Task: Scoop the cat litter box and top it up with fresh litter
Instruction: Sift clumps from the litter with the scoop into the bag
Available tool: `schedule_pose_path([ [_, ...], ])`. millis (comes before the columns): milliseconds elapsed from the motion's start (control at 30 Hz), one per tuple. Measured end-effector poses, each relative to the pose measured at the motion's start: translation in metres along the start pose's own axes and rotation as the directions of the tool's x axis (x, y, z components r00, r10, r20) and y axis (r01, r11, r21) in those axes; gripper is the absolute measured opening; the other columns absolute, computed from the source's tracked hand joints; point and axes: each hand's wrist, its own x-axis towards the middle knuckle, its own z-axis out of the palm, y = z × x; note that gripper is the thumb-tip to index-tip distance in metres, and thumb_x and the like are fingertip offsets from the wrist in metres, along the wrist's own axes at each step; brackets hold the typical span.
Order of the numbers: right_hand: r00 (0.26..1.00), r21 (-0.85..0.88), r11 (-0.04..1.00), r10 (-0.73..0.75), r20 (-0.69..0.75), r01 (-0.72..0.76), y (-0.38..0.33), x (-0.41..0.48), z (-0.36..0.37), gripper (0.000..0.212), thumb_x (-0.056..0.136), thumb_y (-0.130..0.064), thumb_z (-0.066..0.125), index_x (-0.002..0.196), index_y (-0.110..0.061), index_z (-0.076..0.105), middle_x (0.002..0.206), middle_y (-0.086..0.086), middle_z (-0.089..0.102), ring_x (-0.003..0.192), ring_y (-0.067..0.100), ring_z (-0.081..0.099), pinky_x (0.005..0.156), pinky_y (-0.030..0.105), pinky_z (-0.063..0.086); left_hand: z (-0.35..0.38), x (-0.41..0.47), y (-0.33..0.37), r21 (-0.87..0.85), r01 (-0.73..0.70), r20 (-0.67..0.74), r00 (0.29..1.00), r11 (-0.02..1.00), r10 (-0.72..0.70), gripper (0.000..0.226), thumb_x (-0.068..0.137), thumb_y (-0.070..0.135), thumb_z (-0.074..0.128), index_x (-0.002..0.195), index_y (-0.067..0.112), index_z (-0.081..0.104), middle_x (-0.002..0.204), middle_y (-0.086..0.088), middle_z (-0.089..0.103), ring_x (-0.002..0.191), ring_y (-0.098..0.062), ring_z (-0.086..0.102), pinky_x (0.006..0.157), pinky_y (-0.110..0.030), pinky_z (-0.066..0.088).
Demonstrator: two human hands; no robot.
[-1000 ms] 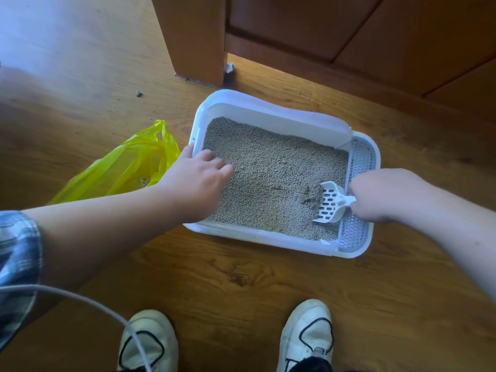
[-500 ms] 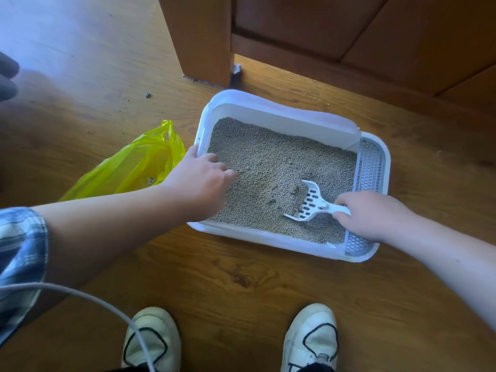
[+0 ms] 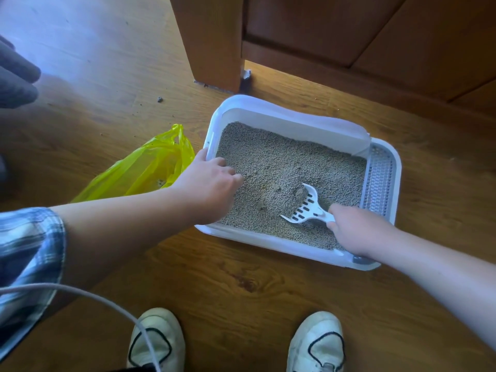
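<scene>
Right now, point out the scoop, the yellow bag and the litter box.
scoop (image 3: 303, 208), head view, slotted blade.
yellow bag (image 3: 145, 170), head view, crumpled side.
litter box (image 3: 268, 240), head view, near rim.

Left arm bare below a rolled blue plaid sleeve (image 3: 29, 253), reaching forward and to the right. Left hand (image 3: 212, 183) knuckles up: thumb outside, fingers (image 3: 231, 176) curled inside the left wall of the white plastic litter box (image 3: 268, 108), gripping it. Right arm bare, extended in from the right. Right hand (image 3: 357, 229) back up, fisted round the handle of the white slotted plastic scoop (image 3: 306, 208).
</scene>
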Motion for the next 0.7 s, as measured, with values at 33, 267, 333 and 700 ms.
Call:
schedule_pose_path([
  [33, 1.0, 0.01, 1.0, 0.004, -0.004, -0.004, -0.001, 0.002, 0.0, 0.019, 0.104, -0.039, 0.038, 0.105, -0.022, 0.045, 0.087, -0.002, 0.062, 0.072, 0.018, 0.06, 0.066, 0.038, 0.053, 0.0, 0.0, 0.0, 0.0, 0.0, 0.001, 1.0, 1.0, 0.0, 0.008, 0.08, 0.03, 0.049, 0.081, 0.025, 0.055, 0.072, 0.008, 0.055, 0.084, -0.024, 0.056, 0.089, -0.045, 0.038],
  [267, 0.999, 0.079, 0.996, -0.029, -0.021, 0.031, -0.015, 0.014, -0.002, 0.02, 0.104, -0.037, 0.041, 0.11, -0.019, 0.048, 0.085, 0.0, 0.063, 0.073, 0.019, 0.062, 0.071, 0.042, 0.056, -0.001, 0.0, -0.001, -0.014, -0.017, -0.019, 1.0, 1.0, 0.017, 0.003, 0.078, 0.025, 0.053, 0.075, 0.024, 0.051, 0.066, 0.009, 0.041, 0.08, -0.024, 0.056, 0.084, -0.042, 0.038],
  [333, 0.999, 0.138, 0.99, -0.03, -0.015, 0.031, -0.017, 0.019, -0.002, 0.02, 0.105, -0.037, 0.041, 0.114, -0.02, 0.047, 0.09, 0.001, 0.063, 0.075, 0.019, 0.062, 0.073, 0.04, 0.055, -0.001, -0.001, -0.002, -0.017, -0.02, -0.028, 0.999, 1.0, 0.019, 0.001, 0.077, 0.025, 0.053, 0.075, 0.024, 0.053, 0.066, 0.009, 0.04, 0.079, -0.024, 0.056, 0.083, -0.041, 0.038],
  [700, 0.996, 0.283, 0.955, -0.094, -0.009, 0.093, -0.014, 0.025, 0.011, 0.026, 0.106, -0.037, 0.04, 0.129, -0.025, 0.043, 0.094, -0.005, 0.059, 0.08, 0.015, 0.059, 0.07, 0.038, 0.048, -0.002, -0.001, -0.002, -0.031, 0.001, -0.009, 1.0, 1.0, -0.002, 0.007, 0.078, 0.025, 0.049, 0.078, 0.024, 0.056, 0.069, 0.008, 0.055, 0.081, -0.023, 0.055, 0.087, -0.043, 0.036],
])
